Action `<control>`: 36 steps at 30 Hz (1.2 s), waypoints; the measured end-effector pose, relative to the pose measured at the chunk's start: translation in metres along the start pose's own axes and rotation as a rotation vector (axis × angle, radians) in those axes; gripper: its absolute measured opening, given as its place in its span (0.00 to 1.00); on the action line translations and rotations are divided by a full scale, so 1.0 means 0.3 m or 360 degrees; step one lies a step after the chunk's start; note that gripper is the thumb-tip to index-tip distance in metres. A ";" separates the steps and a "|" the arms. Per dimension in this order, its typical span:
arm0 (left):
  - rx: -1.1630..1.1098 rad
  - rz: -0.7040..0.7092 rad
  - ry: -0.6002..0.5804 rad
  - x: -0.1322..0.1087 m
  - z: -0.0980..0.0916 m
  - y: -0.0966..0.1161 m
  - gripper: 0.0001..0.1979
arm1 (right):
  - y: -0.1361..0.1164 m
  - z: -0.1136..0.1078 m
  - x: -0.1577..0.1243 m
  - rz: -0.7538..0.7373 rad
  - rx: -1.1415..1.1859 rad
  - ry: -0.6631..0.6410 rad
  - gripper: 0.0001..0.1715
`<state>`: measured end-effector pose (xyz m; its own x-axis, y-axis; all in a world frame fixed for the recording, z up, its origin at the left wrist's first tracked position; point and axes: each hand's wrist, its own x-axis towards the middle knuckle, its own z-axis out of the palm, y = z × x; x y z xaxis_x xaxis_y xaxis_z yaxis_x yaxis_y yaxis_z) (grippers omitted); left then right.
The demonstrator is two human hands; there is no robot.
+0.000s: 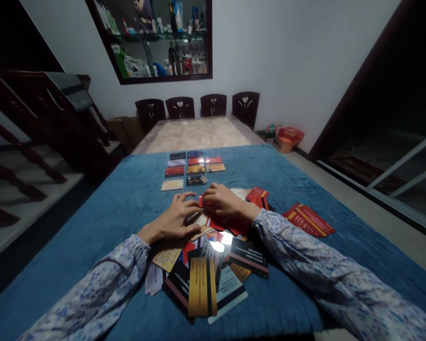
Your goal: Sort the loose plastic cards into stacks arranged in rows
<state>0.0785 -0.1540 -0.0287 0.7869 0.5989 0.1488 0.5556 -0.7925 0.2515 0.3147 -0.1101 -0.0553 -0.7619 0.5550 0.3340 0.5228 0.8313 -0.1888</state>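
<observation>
Loose cards lie in a heap on the blue cloth (277,175) below my hands. Over the upper left of the heap, my left hand (177,218) has its fingers apart and the thumb stretched out. My right hand (222,199) curls its fingers down on a red card (200,200), its edge showing between the two hands; the fingertips are partly hidden. More red cards lie beneath my right wrist. Nearest me are a gold card (202,286), a black card (250,255) and a pale grey-green card (230,289), overlapping with striped backs up.
Beyond my hands, several cards stand in columns, among them a cream card (172,185) and a black-and-gold card (196,180). A fan of red cards (308,220) lies right of my right forearm. Dark chairs (246,106) line the marble table's (199,132) far end.
</observation>
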 end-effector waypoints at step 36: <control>0.0177 -0.0269 -0.0201 -0.060 -0.059 -0.016 0.12 | -0.094 0.008 0.035 -0.0176 -0.0012 -0.0229 0.11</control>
<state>0.0569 -0.1589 -0.0155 0.7038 0.7103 -0.0091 0.7028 -0.6943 0.1548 0.2910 -0.1276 -0.0487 -0.8615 0.4593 0.2165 0.4352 0.8876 -0.1512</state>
